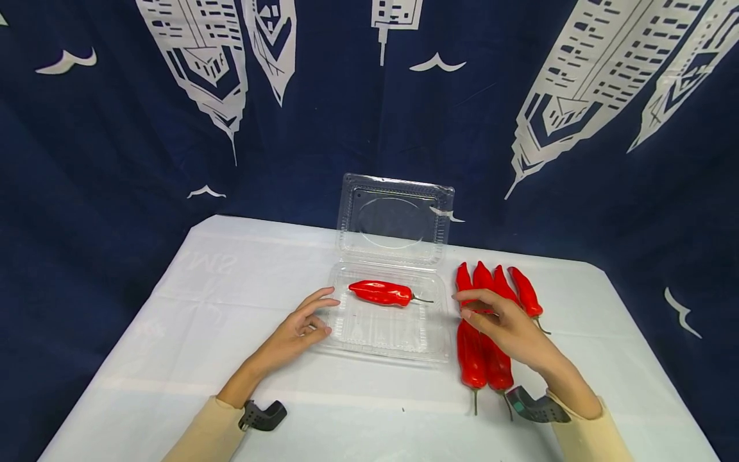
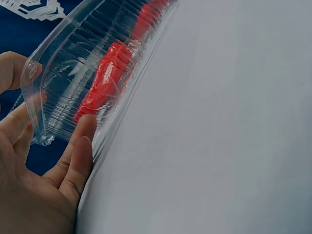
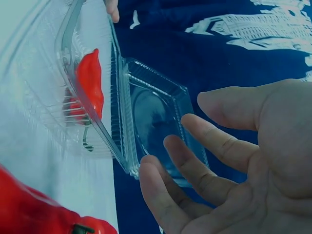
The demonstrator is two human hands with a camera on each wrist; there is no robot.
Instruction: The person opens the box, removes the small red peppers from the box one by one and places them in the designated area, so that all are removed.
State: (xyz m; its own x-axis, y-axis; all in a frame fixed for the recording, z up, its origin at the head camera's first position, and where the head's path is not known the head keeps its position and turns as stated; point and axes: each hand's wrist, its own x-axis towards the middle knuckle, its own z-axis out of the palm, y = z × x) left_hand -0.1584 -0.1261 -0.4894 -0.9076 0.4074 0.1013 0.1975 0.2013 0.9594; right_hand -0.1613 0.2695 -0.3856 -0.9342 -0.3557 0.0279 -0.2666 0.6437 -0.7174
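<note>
A clear plastic clamshell container (image 1: 381, 350) lies on the table, its lid (image 1: 395, 221) raised at the back. Inside the base, toward the back, one red pepper (image 1: 381, 293) lies on its side, green stem pointing right. My left hand (image 1: 297, 330) is at the container's left side; in the left wrist view its fingertips touch the rim and wall, fingers loosely extended. Over several red peppers (image 1: 472, 359) to the right of the container, my right hand (image 1: 510, 327) hovers with relaxed, spread fingers. The right wrist view shows nothing between those fingers (image 3: 156, 185).
The peppers at the right lie in two rows, the farthest-right one (image 1: 525, 292) slightly slanted. A white cloth covers the table (image 1: 219, 321). Behind it hangs a dark blue curtain (image 1: 323, 141) with white building prints. Each wrist wears a dark camera band (image 1: 262, 416).
</note>
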